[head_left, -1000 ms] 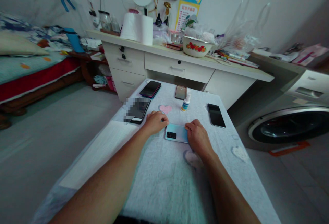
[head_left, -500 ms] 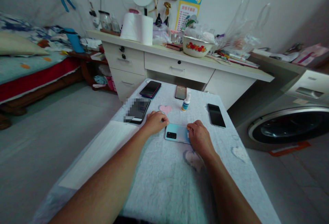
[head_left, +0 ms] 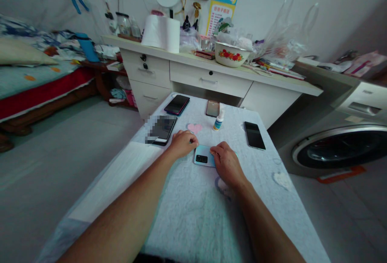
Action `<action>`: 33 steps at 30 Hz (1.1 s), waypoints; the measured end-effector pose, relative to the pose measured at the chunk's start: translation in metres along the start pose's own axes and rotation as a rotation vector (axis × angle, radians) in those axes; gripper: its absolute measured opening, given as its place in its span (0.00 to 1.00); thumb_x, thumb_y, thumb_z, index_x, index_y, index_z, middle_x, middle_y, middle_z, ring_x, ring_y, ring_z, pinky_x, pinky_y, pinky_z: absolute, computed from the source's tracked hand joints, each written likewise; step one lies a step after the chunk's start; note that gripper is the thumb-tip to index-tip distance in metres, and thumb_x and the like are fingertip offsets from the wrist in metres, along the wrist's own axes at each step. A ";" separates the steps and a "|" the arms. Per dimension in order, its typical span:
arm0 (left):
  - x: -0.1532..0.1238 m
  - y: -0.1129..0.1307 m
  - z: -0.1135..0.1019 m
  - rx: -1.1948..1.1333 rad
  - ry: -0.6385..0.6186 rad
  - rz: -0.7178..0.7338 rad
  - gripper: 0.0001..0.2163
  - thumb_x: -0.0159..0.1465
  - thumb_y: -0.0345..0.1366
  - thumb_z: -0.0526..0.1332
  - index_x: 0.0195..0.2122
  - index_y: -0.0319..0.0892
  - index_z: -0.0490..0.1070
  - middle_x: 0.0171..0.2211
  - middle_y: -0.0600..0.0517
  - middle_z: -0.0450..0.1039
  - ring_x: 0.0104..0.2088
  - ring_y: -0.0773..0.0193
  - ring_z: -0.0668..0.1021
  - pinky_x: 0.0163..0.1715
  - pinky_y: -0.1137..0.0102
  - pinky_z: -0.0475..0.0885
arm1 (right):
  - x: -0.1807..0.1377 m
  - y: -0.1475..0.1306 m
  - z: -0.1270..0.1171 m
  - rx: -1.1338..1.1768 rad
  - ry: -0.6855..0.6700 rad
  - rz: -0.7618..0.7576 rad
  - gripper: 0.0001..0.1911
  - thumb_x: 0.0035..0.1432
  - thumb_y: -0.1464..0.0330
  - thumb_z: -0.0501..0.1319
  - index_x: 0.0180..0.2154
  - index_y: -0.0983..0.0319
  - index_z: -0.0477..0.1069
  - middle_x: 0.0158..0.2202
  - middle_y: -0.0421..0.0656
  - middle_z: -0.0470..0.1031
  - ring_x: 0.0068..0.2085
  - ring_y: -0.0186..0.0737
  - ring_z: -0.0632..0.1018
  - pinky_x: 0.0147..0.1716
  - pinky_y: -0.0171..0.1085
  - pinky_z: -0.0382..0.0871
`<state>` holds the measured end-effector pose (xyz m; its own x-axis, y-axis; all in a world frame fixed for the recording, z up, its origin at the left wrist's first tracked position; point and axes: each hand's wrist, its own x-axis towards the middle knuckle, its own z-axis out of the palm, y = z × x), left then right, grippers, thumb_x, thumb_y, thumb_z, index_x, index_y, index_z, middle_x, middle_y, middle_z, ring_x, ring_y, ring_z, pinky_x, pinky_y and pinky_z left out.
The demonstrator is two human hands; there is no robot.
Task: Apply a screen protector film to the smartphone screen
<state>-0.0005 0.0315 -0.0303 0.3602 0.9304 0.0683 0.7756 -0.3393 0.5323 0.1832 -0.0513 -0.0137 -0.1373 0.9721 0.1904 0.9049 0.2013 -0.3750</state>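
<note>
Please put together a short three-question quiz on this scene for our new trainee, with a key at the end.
1. True or false: the light blue phone lies with its camera side up.
2. Multiple choice: which of these stands on the cloth-covered table?
A) a mug
B) a small bottle
C) a candle
3. Short answer: which of the person's grips covers part of the light blue phone's back from view?

Key:
1. True; the camera module faces up.
2. B; it stands beyond the light blue phone.
3. The right grip.
</note>
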 end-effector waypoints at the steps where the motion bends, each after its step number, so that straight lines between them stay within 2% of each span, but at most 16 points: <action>1: 0.000 0.000 0.000 0.001 0.000 0.000 0.08 0.58 0.40 0.59 0.31 0.47 0.78 0.39 0.52 0.77 0.45 0.55 0.73 0.45 0.62 0.62 | 0.000 -0.001 0.000 0.005 -0.003 -0.008 0.14 0.66 0.72 0.53 0.42 0.63 0.77 0.39 0.45 0.71 0.39 0.34 0.73 0.42 0.31 0.64; 12: 0.001 -0.001 0.000 0.007 0.001 0.004 0.08 0.57 0.40 0.59 0.30 0.47 0.78 0.39 0.52 0.78 0.45 0.56 0.73 0.45 0.63 0.63 | 0.000 -0.003 -0.002 -0.003 -0.021 -0.022 0.14 0.65 0.72 0.52 0.41 0.63 0.77 0.38 0.45 0.71 0.39 0.35 0.74 0.41 0.32 0.64; 23: 0.000 -0.001 0.002 -0.003 0.006 -0.002 0.08 0.57 0.40 0.59 0.31 0.48 0.78 0.39 0.52 0.78 0.45 0.55 0.73 0.45 0.63 0.63 | -0.001 0.008 -0.012 -0.091 -0.008 0.071 0.13 0.62 0.73 0.54 0.37 0.62 0.78 0.36 0.45 0.71 0.37 0.36 0.74 0.40 0.32 0.63; 33: -0.001 0.001 -0.001 -0.005 -0.002 -0.011 0.08 0.57 0.40 0.59 0.30 0.47 0.78 0.40 0.52 0.77 0.46 0.54 0.73 0.46 0.62 0.63 | 0.000 0.010 -0.004 -0.030 0.024 0.026 0.13 0.64 0.73 0.54 0.41 0.63 0.77 0.38 0.45 0.71 0.39 0.35 0.73 0.42 0.32 0.63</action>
<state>-0.0002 0.0303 -0.0288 0.3522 0.9340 0.0609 0.7773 -0.3281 0.5368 0.1942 -0.0500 -0.0136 -0.1043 0.9737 0.2025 0.9199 0.1719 -0.3524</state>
